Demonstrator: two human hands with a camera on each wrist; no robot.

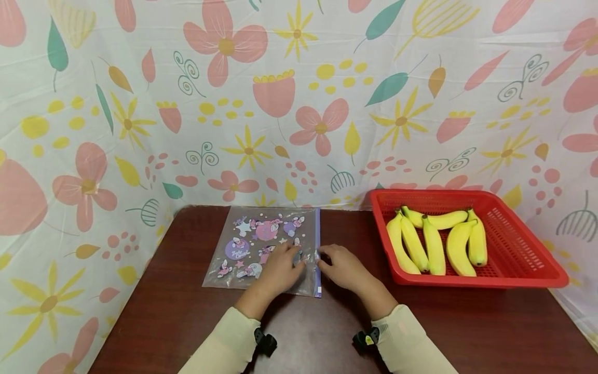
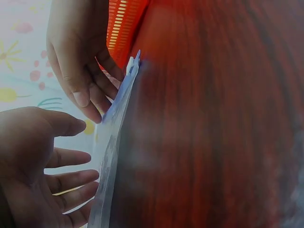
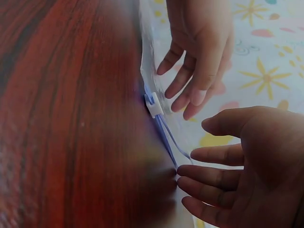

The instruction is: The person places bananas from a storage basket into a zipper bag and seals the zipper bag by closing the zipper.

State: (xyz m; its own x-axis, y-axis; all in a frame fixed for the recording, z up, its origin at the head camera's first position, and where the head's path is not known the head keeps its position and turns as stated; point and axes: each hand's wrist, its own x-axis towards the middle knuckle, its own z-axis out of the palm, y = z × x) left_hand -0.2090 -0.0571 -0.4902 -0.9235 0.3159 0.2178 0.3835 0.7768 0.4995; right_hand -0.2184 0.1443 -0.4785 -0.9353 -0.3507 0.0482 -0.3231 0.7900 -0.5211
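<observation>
Zip bag [image 1: 261,252] lies flat on the bench [image 1: 327,332], pinned under the left hand [image 1: 280,270] with relaxed fingers. Right hand [image 1: 343,267], released, touches the blue zipper strip [image 1: 318,249] beside it; bananas [image 1: 434,241] in a red basket [image 1: 523,254] sit further right.

Zip-lock bag [image 1: 261,249]: clear plastic, printed with pink and purple cartoon figures, stars and dots. Lies flat on the table, near the back edge and left of centre. Its blue zipper strip [image 1: 318,244] runs along the bag's right side, from the back edge of the table toward the front. A small white slider [image 3: 153,104] sits on the strip, roughly mid-length. In the right wrist view the strip looks parted in front of the slider, lifting slightly off the table. Bag looks flat; contents cannot be told.
</observation>
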